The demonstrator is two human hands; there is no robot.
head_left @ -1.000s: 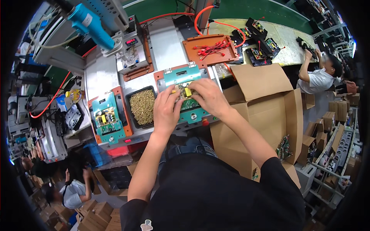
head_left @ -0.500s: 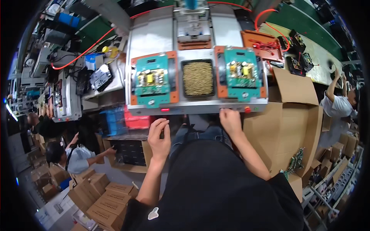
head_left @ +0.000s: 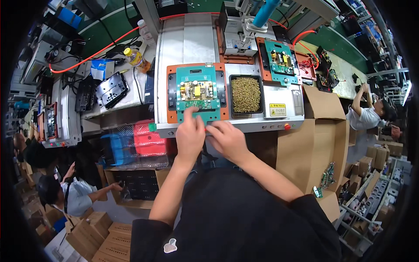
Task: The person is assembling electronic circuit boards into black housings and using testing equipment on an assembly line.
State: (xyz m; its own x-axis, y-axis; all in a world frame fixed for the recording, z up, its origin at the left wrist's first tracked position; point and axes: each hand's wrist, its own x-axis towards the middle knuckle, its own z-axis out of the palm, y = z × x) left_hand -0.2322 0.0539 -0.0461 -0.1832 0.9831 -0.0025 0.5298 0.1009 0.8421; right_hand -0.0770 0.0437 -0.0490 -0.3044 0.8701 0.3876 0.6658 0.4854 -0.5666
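My left hand (head_left: 190,136) reaches over the front edge of the left fixture, an orange frame with a teal plate (head_left: 209,114). Its index finger stretches toward the plate's lower edge, and I see nothing held. A circuit board (head_left: 197,91) with a yellow part lies in that plate. Close beside it, my right hand (head_left: 228,140) is at the machine's front edge, fingers loosely bent and apart, with fingertips by a small red light (head_left: 207,129). Right of the fixture stands a black tray of brass-coloured screws (head_left: 245,94). A second teal fixture with a board (head_left: 280,61) sits further back at right.
A machine head with a blue cylinder (head_left: 265,14) stands behind the tray. A red button (head_left: 287,126) is on the front panel. Large open carton (head_left: 292,150) at right; red and blue plastic trays (head_left: 150,139) at left. Coworkers sit at both sides.
My left hand has moved up to the left fixture. My right hand has left the panel's right side and come in beside it. The right fixture has slid back, and the view has shifted.
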